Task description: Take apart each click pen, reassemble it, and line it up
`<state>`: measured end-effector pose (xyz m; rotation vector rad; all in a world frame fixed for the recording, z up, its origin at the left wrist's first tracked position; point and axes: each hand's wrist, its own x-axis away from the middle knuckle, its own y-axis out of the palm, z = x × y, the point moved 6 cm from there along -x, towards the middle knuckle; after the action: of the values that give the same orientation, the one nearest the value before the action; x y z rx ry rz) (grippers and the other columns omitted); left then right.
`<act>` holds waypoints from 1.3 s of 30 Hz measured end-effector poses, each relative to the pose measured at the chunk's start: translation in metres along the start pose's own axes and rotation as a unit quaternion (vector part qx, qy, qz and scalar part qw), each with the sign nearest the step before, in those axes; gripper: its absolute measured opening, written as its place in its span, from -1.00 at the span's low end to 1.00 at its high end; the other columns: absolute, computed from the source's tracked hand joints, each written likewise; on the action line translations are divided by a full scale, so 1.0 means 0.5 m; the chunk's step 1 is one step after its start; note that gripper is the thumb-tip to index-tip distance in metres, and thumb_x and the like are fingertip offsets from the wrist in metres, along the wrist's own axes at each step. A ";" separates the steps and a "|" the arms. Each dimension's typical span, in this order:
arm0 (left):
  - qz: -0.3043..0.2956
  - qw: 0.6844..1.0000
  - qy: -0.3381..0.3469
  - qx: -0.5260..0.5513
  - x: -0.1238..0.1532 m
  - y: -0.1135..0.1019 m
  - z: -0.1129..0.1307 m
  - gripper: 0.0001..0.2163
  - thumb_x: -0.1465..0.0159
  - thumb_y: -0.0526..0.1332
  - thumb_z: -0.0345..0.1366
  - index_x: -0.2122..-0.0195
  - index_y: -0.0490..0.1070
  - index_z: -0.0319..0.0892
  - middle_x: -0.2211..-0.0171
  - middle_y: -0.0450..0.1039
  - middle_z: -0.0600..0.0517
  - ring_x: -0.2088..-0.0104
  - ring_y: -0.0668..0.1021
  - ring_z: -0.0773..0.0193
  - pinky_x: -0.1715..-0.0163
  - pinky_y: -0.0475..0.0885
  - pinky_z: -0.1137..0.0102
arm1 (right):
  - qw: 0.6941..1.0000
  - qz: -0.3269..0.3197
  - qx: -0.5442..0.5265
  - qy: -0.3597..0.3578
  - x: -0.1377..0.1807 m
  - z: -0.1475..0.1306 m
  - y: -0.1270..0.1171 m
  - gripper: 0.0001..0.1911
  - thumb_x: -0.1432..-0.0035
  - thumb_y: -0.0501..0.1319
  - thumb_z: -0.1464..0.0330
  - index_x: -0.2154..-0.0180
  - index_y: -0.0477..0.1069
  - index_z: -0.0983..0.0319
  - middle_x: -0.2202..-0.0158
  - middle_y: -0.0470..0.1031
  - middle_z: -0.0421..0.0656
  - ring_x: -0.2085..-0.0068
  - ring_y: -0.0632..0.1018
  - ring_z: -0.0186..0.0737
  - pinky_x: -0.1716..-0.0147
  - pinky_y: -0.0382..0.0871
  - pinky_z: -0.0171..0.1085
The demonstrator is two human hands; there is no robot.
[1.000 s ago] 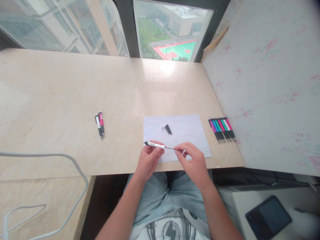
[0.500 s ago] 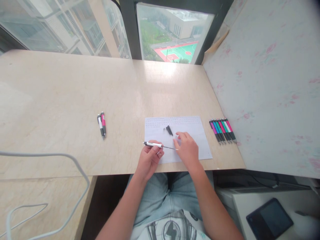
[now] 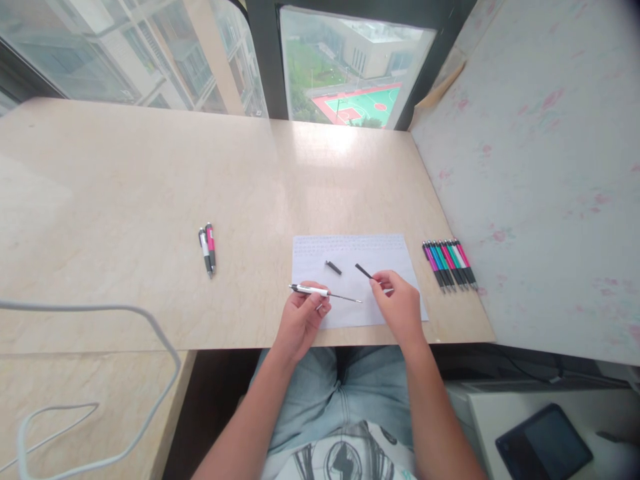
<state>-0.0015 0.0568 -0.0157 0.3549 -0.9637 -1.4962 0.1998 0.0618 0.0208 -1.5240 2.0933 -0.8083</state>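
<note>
My left hand [image 3: 301, 319] is closed around the white barrel of a ballpoint pen [image 3: 311, 290]. From the barrel's right end a thin refill [image 3: 346, 299] sticks out bare. My right hand [image 3: 397, 300] pinches one end of a slim black pen part [image 3: 363, 271], which points up and left, apart from the refill. On the sheet of paper [image 3: 345, 247] between and beyond the hands lies a black pen grip [image 3: 333, 268], with a tiny piece touching or close to its upper left end. The paper carries lines of writing along its top.
Two pens, one white [image 3: 205, 252] and one pink [image 3: 211, 247], lie at the left. A row of several coloured pens [image 3: 449, 265] lies right of the paper, near the wall [image 3: 540, 200]. A grey cable [image 3: 125, 309] loops at the lower left. A dark tablet-like device [image 3: 544, 443] sits lower right.
My right hand has picked up a slim black part from the paper and moved right with it. The remaining black grip has shifted and turned. My left hand holds the pen much as before.
</note>
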 end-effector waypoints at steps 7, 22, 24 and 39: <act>0.003 1.000 0.011 -0.023 -0.001 -0.002 0.000 -0.87 -0.17 0.41 -0.33 0.26 0.53 -0.18 0.30 0.47 0.02 0.38 0.43 0.44 0.32 0.39 0.50 | 0.982 -0.074 -0.174 0.008 0.059 0.027 -0.056 -0.81 -0.21 0.24 0.23 0.22 0.56 0.18 0.22 0.57 -0.10 0.19 0.55 -0.12 0.24 0.45 -0.22; 0.000 0.998 0.018 -0.066 -0.001 0.000 -0.003 -0.88 -0.18 0.39 -0.34 0.27 0.55 -0.20 0.30 0.47 0.01 0.34 0.45 0.40 0.27 0.38 0.49 | 0.975 -0.103 -0.195 -0.044 0.089 -0.031 -0.026 -0.87 -0.24 0.22 0.35 0.21 0.54 0.16 0.24 0.56 -0.15 0.21 0.54 -0.20 0.27 0.43 -0.27; -0.008 0.996 0.020 -0.082 0.000 0.004 -0.002 -0.89 -0.18 0.39 -0.34 0.28 0.55 -0.21 0.31 0.47 0.01 0.33 0.44 0.40 0.26 0.37 0.49 | 0.975 -0.100 -0.191 -0.050 0.090 -0.043 -0.013 -0.87 -0.24 0.21 0.36 0.21 0.54 0.17 0.25 0.56 -0.14 0.22 0.55 -0.20 0.29 0.43 -0.28; -0.013 0.994 0.023 -0.106 0.003 0.009 0.000 -0.85 -0.14 0.43 -0.29 0.30 0.57 -0.20 0.34 0.46 0.02 0.35 0.43 0.36 0.27 0.34 0.43 | 0.977 -0.082 -0.192 -0.048 0.085 -0.059 0.000 -0.89 -0.19 0.24 0.35 0.26 0.54 0.17 0.28 0.57 -0.13 0.26 0.55 -0.18 0.31 0.45 -0.26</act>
<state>0.0011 0.0558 -0.0118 0.2473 -0.7583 -1.5908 0.1680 0.0273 0.0424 -1.9129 2.1616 -0.3825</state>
